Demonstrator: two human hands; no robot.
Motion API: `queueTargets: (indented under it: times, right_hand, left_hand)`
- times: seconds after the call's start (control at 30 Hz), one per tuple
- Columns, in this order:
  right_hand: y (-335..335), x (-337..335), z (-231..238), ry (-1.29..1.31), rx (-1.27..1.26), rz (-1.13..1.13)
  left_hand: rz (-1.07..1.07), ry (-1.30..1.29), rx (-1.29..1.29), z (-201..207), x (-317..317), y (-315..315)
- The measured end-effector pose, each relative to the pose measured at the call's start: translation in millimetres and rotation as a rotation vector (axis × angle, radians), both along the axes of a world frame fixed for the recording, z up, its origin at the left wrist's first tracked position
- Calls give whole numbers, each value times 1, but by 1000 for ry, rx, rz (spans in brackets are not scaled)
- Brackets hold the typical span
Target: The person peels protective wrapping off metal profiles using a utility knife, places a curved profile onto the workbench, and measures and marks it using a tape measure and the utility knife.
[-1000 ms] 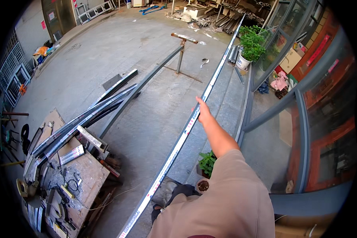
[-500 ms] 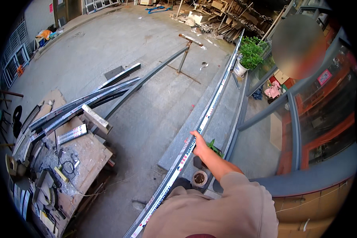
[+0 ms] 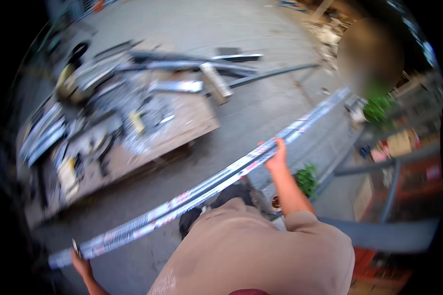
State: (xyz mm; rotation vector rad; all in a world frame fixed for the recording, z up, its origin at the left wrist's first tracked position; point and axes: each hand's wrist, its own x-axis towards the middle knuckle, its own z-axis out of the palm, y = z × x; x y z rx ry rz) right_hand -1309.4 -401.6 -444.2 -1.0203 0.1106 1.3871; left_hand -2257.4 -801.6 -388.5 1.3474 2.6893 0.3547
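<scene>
Both my hands are on a long straight metal profile (image 3: 182,200), wrapped in white printed film with a dark groove along it. It slants across in front of my body, its far end up at the right. My right hand (image 3: 277,156) is closed round it beyond the middle. My left hand (image 3: 81,264) grips it close to its near left end. A small dark and yellow thing with a pale tip (image 3: 76,249) shows at the left fingers; motion blur hides its kind.
A low wooden worktable (image 3: 194,115) at the left bears scraps, tools and several profiles (image 3: 182,65). A pale block (image 3: 215,83) stands at its corner. Potted plants (image 3: 307,181) and a glazed frame (image 3: 389,184) line the right side.
My view has turned, bringing the worktable nearer the middle. The profile now lies more crosswise before me. My left hand has come into view on its near end; the right still holds it.
</scene>
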Motion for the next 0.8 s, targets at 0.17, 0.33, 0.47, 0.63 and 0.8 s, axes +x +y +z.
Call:
queueTargets:
  times: [0.17,0.33,0.47,0.63,0.8]
  right_hand:
    - [3,-34,36,-42,54,100]
    - [-6,-43,50,-73,99,77]
    - [24,-54,9,45,188,153]
    - [27,-71,26,84,101,-12]
    - [71,-87,49,38,74,-18]
  left_hand:
    - [113,93,-8,65,28,20]
    - [-77,213,138,44,-1,23]
    - [88,-196,272,10,-60,-26]
    - [-3,336,-125,51,-30,-2]
    - [73,366,-258,60,-23,66]
